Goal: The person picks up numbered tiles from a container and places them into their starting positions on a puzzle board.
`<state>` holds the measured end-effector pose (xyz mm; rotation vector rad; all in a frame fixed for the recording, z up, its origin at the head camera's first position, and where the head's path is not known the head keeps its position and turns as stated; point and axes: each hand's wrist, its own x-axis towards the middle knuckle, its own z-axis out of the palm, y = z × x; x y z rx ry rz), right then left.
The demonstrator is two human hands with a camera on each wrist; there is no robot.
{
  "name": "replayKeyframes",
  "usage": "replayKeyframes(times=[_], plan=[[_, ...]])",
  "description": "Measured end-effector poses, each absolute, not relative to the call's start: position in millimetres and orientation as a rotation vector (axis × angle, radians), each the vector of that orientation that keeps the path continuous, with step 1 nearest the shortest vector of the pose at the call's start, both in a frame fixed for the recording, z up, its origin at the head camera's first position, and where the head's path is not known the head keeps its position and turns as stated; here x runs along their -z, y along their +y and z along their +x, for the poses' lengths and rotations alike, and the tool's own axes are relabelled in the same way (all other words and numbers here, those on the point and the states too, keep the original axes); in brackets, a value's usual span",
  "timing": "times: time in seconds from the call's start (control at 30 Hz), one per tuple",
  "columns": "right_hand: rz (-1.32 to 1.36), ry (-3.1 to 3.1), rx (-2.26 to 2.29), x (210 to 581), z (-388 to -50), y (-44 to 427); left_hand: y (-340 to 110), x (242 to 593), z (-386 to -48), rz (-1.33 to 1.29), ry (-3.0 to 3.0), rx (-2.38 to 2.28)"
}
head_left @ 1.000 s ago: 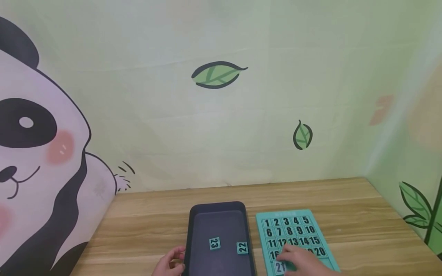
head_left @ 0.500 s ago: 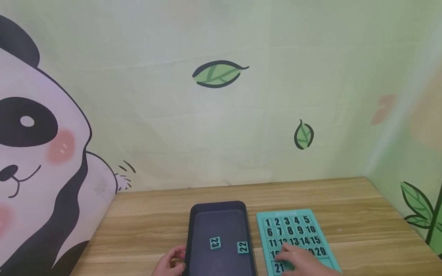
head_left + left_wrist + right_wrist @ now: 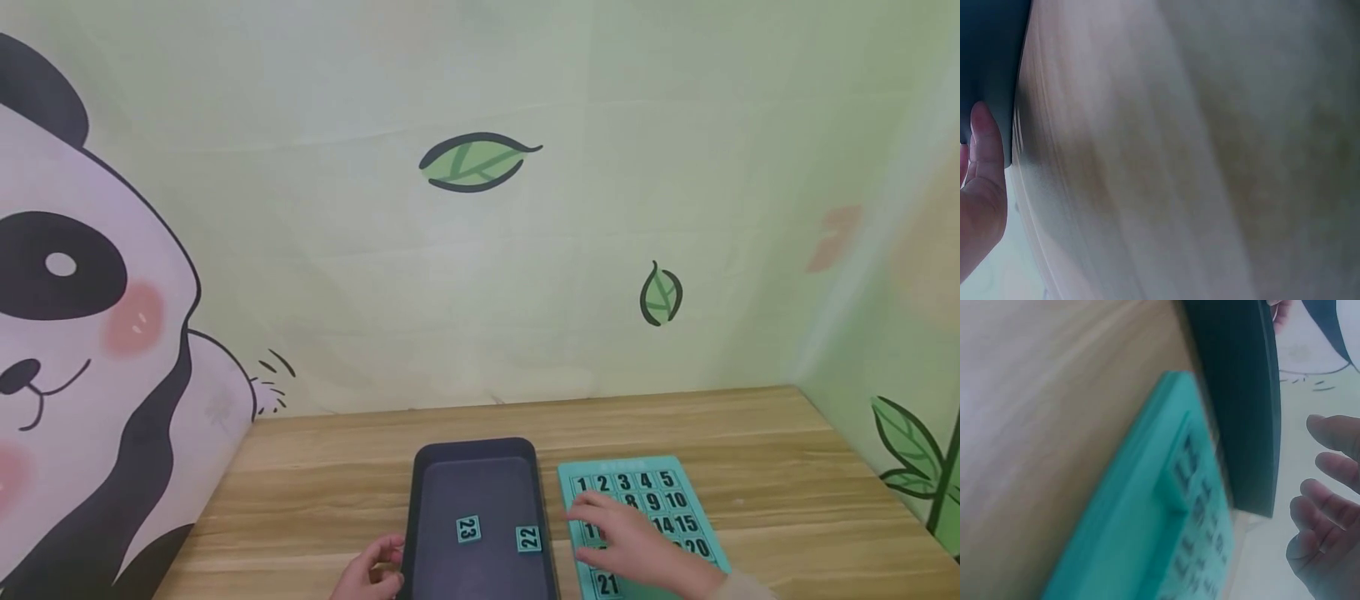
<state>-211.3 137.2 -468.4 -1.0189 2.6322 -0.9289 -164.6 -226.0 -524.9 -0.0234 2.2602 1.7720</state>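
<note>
At the left wall of the dark tray (image 3: 474,492) my left hand (image 3: 369,571) rests its fingers against the outside. In the left wrist view one fairly straight finger (image 3: 986,134) lies on that wall. My right hand (image 3: 626,537) hovers over the teal number board (image 3: 716,571), fingers spread, nothing between them. The right wrist view has its loosely bent fingers (image 3: 1332,503) apart from the board. Tile 21 (image 3: 606,583) sits in the board's bottom row at the left, beside a bare recess. Inside the tray lie tile 23 (image 3: 468,529), turned sideways, and tile 22 (image 3: 528,538), near the right wall.
Board and tray stand side by side on a wooden table (image 3: 322,475), with a narrow gap between them. Behind it hangs a pale green backdrop (image 3: 375,275) with a panda (image 3: 150,375) and leaves.
My right hand has lifted from tile 21 and moved up over the board, its fingers spreading. The tile stays in the bottom row, and my left hand has not visibly moved.
</note>
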Motion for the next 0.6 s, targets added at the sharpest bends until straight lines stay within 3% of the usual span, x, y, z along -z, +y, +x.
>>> replayKeyframes(times=[0.6], plan=[[-1.025,2.579,0.66,480,-231,75,-226,525,-164,-0.044,2.251,-1.779]])
